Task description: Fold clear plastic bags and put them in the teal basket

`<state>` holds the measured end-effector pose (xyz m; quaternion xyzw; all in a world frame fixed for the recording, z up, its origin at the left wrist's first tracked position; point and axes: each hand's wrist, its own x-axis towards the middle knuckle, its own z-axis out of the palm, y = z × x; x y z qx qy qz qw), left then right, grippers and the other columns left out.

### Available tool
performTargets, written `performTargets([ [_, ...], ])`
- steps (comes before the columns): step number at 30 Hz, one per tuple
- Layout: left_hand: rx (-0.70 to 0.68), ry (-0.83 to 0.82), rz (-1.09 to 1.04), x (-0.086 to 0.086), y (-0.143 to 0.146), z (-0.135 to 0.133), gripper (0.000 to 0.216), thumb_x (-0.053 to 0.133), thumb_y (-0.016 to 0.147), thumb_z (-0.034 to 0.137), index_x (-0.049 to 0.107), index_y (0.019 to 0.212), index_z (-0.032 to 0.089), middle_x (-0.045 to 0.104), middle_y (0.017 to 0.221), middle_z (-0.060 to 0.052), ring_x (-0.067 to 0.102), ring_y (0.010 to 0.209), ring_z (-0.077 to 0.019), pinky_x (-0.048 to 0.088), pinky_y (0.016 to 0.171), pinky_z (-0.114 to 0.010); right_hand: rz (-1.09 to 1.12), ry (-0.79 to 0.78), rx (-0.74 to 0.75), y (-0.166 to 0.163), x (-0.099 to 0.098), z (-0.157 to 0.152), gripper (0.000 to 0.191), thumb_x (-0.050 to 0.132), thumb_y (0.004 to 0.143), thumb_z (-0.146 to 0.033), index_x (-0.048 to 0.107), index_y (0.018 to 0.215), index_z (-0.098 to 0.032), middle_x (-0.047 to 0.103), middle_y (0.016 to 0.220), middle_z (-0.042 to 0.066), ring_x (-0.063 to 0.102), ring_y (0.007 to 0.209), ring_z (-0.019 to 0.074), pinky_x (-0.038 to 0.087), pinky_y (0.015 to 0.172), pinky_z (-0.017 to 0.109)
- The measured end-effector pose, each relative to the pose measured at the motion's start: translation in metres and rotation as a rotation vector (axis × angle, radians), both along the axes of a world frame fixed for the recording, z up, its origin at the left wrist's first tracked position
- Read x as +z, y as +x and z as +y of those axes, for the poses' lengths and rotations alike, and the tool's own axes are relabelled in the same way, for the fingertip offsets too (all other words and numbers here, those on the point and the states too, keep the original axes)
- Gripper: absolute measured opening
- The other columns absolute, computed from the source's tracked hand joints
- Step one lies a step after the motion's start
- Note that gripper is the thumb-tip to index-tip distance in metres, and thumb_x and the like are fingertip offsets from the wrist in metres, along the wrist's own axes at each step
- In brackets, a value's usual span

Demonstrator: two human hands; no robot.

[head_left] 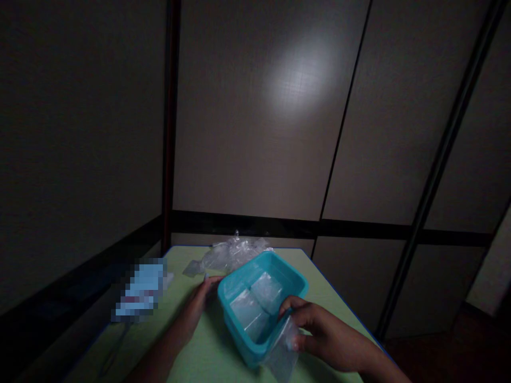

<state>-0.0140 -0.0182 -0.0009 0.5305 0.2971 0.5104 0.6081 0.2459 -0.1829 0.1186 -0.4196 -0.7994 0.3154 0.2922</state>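
A turquoise plastic tub [297, 283] stands on a pale green table [199, 351] and holds a few clear plastic bags [255, 306]. My left hand [202, 300] rests against the tub's left wall, fingers curved along it. My right hand [309, 324] is at the tub's near right rim, its fingers pinched on a clear plastic bag [284, 354] that hangs over the edge.
A crumpled heap of clear plastic [229, 254] lies at the table's far edge. A blurred-out blue patch [141, 290] sits at the left of the table. Dark panelled walls close in behind and to the left; the table's right edge drops off to a dim floor.
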Motion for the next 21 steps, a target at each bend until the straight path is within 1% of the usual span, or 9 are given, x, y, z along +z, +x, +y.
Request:
performTargets([
  [3,-0.178,-0.009,-0.126,-0.001,0.002,-0.003,0.068,0.042,0.071,0.071,0.062,0.105,0.016,0.061,0.114,-0.009,0.048,0.113,-0.0312,0.029,0.100,-0.044,-0.025,-0.018,0.080,-0.011,-0.007,0.009,0.021,0.059,0.078,-0.035,0.063,0.074,-0.015,0.054,0.099,0.007,0.051,0.094,0.0178,0.038,0.084,0.029],
  [5,-0.251,-0.057,-0.195,-0.007,0.003,-0.003,0.071,0.039,0.072,0.072,0.058,0.112,0.016,0.059,0.117,-0.009,0.045,0.116,-0.0316,0.026,0.102,-0.046,-0.009,-0.034,0.089,-0.015,-0.014,0.019,0.022,0.061,0.076,-0.036,0.063,0.072,-0.014,0.054,0.097,0.006,0.052,0.091,0.0172,0.039,0.081,0.027],
  [9,-0.219,-0.170,-0.202,-0.019,0.000,0.000,0.071,0.040,0.074,0.069,0.056,0.115,0.015,0.058,0.118,-0.010,0.038,0.122,-0.0304,0.018,0.107,-0.045,0.066,-0.098,0.125,-0.015,-0.018,0.035,0.024,0.063,0.073,-0.037,0.063,0.071,-0.013,0.054,0.101,0.007,0.053,0.091,0.0179,0.040,0.079,0.027],
  [12,-0.221,-0.185,-0.213,-0.022,-0.001,0.001,0.069,0.041,0.075,0.067,0.055,0.117,0.014,0.057,0.120,-0.010,0.037,0.123,-0.0308,0.018,0.107,-0.046,0.037,-0.147,0.206,-0.005,-0.002,0.038,0.024,0.064,0.073,-0.037,0.064,0.069,-0.013,0.057,0.103,0.010,0.049,0.105,0.0228,0.038,0.085,0.030],
  [13,-0.232,-0.174,-0.223,-0.022,-0.001,0.001,0.068,0.041,0.075,0.067,0.055,0.118,0.015,0.057,0.120,-0.010,0.038,0.122,-0.0312,0.019,0.106,-0.047,0.006,-0.163,0.223,0.001,0.006,0.037,0.023,0.064,0.073,-0.036,0.065,0.068,-0.014,0.059,0.101,0.010,0.045,0.112,0.0244,0.037,0.088,0.032],
  [15,-0.245,-0.147,-0.237,-0.021,0.000,0.001,0.066,0.041,0.077,0.065,0.053,0.120,0.016,0.056,0.121,-0.010,0.040,0.121,-0.0318,0.022,0.105,-0.048,-0.011,-0.201,0.211,0.014,0.024,0.035,0.021,0.066,0.071,-0.035,0.066,0.069,-0.014,0.061,0.101,0.011,0.043,0.115,0.0255,0.036,0.090,0.034],
  [18,-0.241,-0.124,-0.241,-0.018,0.001,-0.001,0.065,0.039,0.078,0.065,0.051,0.121,0.017,0.056,0.121,-0.009,0.043,0.118,-0.0316,0.023,0.104,-0.048,0.085,-0.208,0.166,0.029,0.048,0.040,0.020,0.065,0.072,-0.034,0.067,0.075,-0.014,0.054,0.117,0.011,0.050,0.107,0.0230,0.037,0.089,0.035],
  [20,-0.252,-0.108,-0.245,-0.015,0.002,-0.002,0.065,0.038,0.079,0.065,0.050,0.122,0.017,0.056,0.121,-0.009,0.044,0.118,-0.0312,0.024,0.104,-0.047,0.101,-0.189,0.132,0.026,0.056,0.052,0.024,0.063,0.073,-0.035,0.067,0.083,-0.014,0.058,0.109,0.010,0.053,0.100,0.0209,0.039,0.086,0.034],
  [21,-0.259,-0.100,-0.248,-0.014,0.003,-0.002,0.066,0.037,0.079,0.065,0.050,0.122,0.017,0.056,0.121,-0.009,0.044,0.118,-0.0311,0.024,0.104,-0.046,0.117,-0.192,0.090,0.021,0.056,0.059,0.027,0.063,0.073,-0.037,0.066,0.085,-0.013,0.062,0.099,0.009,0.056,0.091,0.0190,0.041,0.081,0.032],
])
